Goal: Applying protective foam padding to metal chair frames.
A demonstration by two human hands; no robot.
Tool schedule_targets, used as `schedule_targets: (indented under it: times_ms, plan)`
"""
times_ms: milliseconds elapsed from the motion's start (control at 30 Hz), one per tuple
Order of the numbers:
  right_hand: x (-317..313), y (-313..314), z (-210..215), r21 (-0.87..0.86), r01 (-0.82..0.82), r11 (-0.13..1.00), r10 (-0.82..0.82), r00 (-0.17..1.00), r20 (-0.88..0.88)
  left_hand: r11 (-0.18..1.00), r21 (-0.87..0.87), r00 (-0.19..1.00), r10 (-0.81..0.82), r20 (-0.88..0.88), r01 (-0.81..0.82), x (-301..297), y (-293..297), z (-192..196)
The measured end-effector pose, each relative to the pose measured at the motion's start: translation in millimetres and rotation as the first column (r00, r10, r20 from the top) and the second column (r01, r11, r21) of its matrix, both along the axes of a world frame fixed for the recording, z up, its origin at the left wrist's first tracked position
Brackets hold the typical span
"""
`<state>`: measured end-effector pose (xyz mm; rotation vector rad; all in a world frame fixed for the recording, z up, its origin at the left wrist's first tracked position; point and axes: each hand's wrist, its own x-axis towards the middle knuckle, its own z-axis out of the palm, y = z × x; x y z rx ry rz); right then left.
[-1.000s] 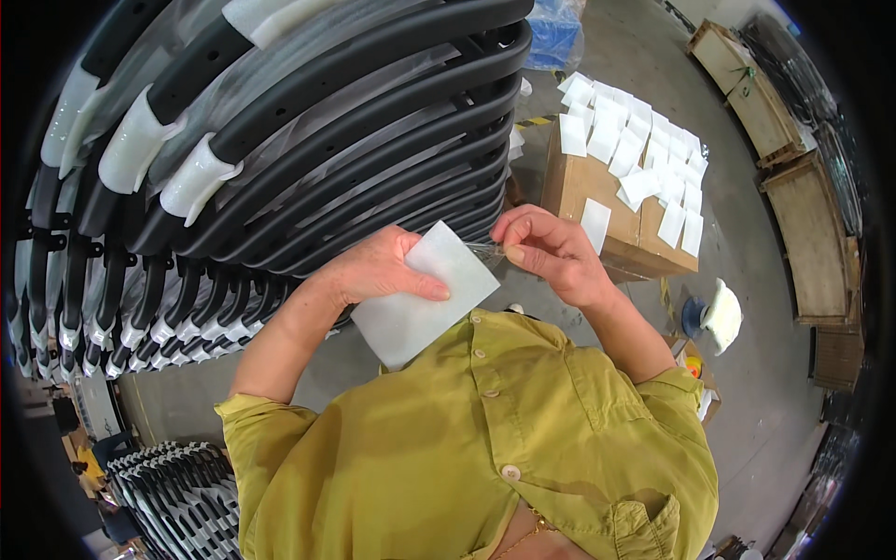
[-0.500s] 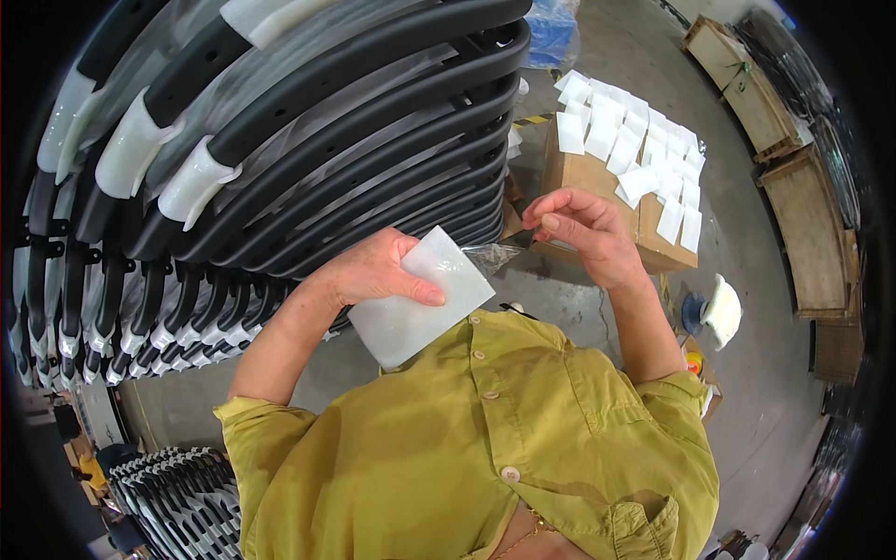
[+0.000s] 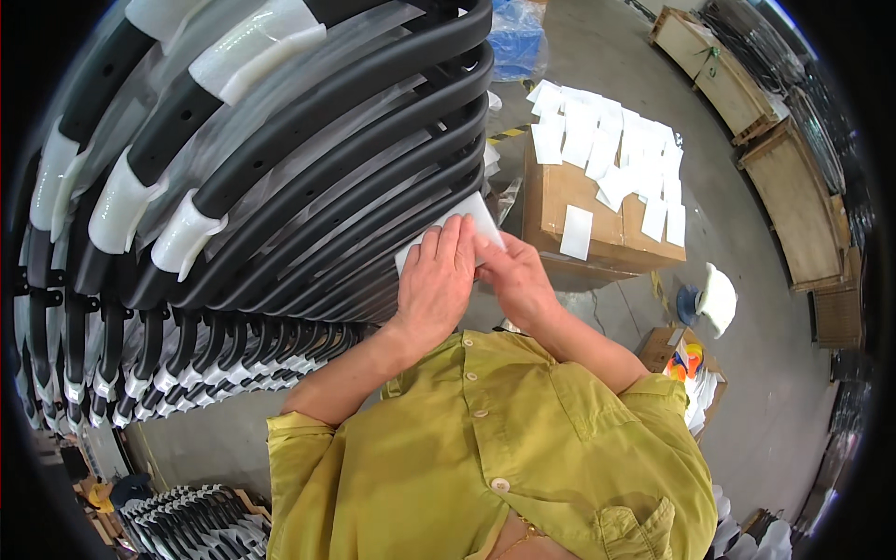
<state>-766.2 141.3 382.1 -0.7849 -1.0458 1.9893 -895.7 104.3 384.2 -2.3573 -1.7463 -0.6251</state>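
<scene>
A white foam sheet is up against the stacked black tubular frames, near their right end. My left hand lies over the sheet, its fingers together and pressed onto it. On the sheet's right edge, my right hand closes with thumb and fingers, close beside the left fingertips. Part of the sheet is hidden under both hands. I cannot tell how far it wraps around a tube. Other tubes farther left carry white foam wraps.
A brown carton at the right bears many white pieces. Nearer me are a stool with a pale cover and an open box holding an orange item. Wooden crates line the far right. More wrapped frames stand lower left.
The foam sheet has gone from in front of my chest up to the black frames. My right hand has come left from beside the carton and now grips the sheet too.
</scene>
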Motion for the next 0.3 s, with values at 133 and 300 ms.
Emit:
schedule_targets:
  times_ms: [133,300]
  plan:
    - [20.0,9.5,-15.9,-0.084,0.085,0.993,-0.089,0.995,-0.047,0.982,-0.13,0.931,-0.081,0.355,0.135,-14.6,-1.1,24.4]
    - [23.8,4.1,-15.4,0.015,-0.029,0.999,0.028,0.997,0.072,0.849,-0.465,0.626,0.224,0.747,0.251,-38.1,17.5,38.6]
